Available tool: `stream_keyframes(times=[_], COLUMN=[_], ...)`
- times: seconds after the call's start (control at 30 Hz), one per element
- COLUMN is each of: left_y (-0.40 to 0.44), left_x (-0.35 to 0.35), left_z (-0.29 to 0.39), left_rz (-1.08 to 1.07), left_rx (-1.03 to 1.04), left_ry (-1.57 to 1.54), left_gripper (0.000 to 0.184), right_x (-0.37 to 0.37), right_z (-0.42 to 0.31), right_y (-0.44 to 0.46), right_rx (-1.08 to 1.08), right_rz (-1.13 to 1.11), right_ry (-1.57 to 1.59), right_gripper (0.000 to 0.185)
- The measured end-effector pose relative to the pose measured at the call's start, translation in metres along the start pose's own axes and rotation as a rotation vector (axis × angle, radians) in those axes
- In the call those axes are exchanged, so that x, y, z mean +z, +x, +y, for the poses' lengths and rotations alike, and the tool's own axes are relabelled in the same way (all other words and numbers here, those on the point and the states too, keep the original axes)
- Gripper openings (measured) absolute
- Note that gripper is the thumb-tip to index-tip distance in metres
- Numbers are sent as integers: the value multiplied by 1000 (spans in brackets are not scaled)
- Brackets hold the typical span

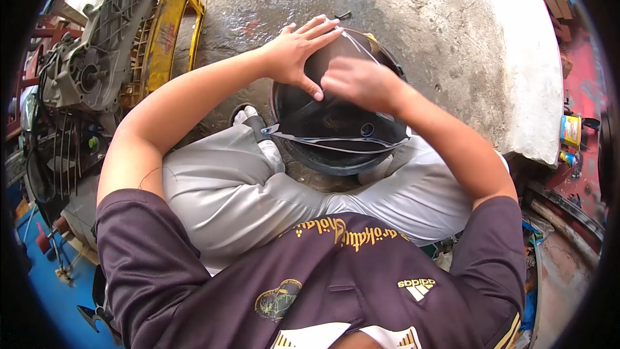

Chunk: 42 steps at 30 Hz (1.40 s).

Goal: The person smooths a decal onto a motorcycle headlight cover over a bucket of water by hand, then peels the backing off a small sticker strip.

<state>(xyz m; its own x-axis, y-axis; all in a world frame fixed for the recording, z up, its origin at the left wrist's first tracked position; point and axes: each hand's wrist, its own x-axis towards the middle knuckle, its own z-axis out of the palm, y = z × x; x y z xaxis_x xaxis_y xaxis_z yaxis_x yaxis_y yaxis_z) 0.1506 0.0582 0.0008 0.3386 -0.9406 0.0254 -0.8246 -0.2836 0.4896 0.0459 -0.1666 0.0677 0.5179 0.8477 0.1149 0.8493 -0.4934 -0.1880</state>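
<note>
Between my knees sits a round black tub (342,167). Across its top lies a dark sheet-like piece (329,115) with pale edges; I cannot make out its kind. My left hand (296,56) rests on the far left part of that piece, fingers stretched and thumb spread. Close beside the left thumb, my right hand (359,83) is blurred by motion, its fingers curled in over the dark piece. Whatever it grips is hidden. A small blue-rimmed ring (367,130) shows on the near right of the piece, and white strips (359,46) run along its far right side.
At the left stand a grey metal engine casing (93,68) and a yellow plastic crate (166,32). Wet patches mark the concrete floor (426,19). A pale concrete ledge (533,84) runs along the right, with a yellow tin (570,130) beyond it.
</note>
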Motion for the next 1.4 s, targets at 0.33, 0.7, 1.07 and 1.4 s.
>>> stream_keyframes(times=[0.33,0.7,1.07,1.4], left_y=[-1,1,-1,0], left_x=[-1,5,1,-1], left_z=[0,-4,-2,-2], left_rz=[4,37,27,32], left_rx=[6,29,23,25], left_ry=[13,9,17,32], left_gripper=[151,147,146,144], right_x=[18,15,11,4], right_z=[-25,-23,-41,-49], right_y=[-43,-51,-53,-54], right_rx=[258,330,257,390], right_rz=[331,292,262,176], right_ry=[100,122,172,85], right_gripper=[22,21,21,31])
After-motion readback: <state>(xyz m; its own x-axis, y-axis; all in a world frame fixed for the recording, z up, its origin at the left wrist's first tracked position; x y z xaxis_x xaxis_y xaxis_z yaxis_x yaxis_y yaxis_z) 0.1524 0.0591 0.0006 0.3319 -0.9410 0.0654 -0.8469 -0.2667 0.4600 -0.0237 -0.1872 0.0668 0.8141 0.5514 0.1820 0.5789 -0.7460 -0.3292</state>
